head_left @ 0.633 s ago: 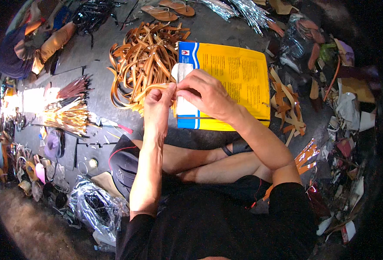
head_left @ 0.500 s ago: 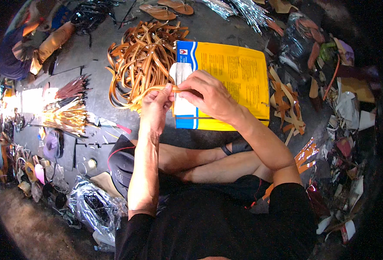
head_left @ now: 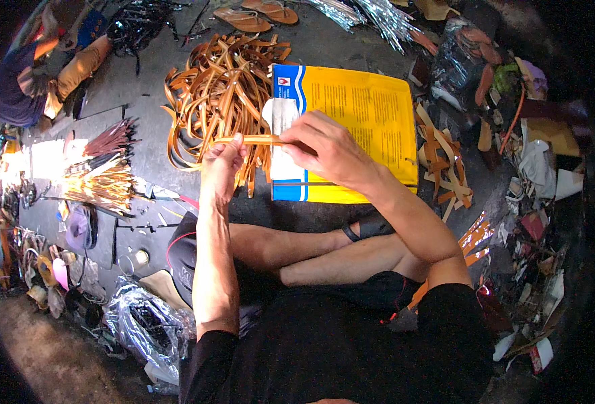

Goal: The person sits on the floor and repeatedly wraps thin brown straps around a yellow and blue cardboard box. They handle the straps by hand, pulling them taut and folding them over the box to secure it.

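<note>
both hands (head_left: 331, 149) pinching one strip (head_left: 260, 140)

The strip (head_left: 262, 140) in the grip is tan-orange. Just beyond it, the strap pile (head_left: 227, 91) mixes tan with darker brown. Right of the grip, the panel (head_left: 358, 101) is yellow, with a blue band and a wavy white line; bodyward, the shirt (head_left: 351, 337) is black.

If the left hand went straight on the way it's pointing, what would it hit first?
Besides the brown strip it pinches, the left hand would probably meet the tangled heap of brown strips just ahead, though one view leaves its height above them unclear.
</note>
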Tool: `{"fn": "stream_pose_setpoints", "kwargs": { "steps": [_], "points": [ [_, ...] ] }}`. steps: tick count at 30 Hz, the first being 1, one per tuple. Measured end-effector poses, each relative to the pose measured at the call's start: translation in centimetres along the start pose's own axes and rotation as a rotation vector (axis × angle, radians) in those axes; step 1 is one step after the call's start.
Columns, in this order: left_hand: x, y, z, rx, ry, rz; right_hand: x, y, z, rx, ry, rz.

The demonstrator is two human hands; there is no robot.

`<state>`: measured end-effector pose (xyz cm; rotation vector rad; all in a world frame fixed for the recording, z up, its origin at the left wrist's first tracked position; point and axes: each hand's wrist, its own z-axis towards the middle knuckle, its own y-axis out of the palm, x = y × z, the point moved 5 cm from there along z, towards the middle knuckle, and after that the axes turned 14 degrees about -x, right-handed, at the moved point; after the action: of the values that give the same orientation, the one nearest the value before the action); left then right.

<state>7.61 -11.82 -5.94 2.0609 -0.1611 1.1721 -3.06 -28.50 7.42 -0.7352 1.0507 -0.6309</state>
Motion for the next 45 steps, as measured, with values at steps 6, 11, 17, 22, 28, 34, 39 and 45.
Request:
{"fn": "stream_pose_setpoints", "kwargs": {
  "steps": [6,11,17,22,28,34,39,45],
  "points": [
    [0.0,-1.8,0.0,-0.003,-0.04,0.009,0.4,-0.1,-0.4,-0.013,-0.005,0.017],
    [0.4,-2.7,0.3,0.036,0.006,-0.014,0.0,0.2,0.7,0.006,-0.076,-0.032],
    [0.7,-5.2,0.0,0.09,0.027,0.071,0.3,-0.3,-0.1,-0.007,-0.041,-0.009],
    [2.5,-3.4,-2.1,0.005,0.112,-0.326,0.5,-0.3,-0.5,-0.001,0.016,0.009],
    [3.2,-0.6,-3.1,0.037,0.301,-0.212,-0.6,-1.1,-0.3,0.043,0.062,0.015],
    [4.5,3.3,-4.8,0.176,0.482,-0.048,-1.8,-0.5,-0.7,-0.098,-0.019,-0.08],
    [1.9,6.8,-4.3,-0.029,0.181,0.02,-2.5,-0.5,-0.6,-0.108,-0.042,-0.214],
    [1.7,8.3,-5.0,0.026,0.28,0.284,-2.4,-1.0,-2.3,-0.012,0.076,-0.091]
  ]
}}
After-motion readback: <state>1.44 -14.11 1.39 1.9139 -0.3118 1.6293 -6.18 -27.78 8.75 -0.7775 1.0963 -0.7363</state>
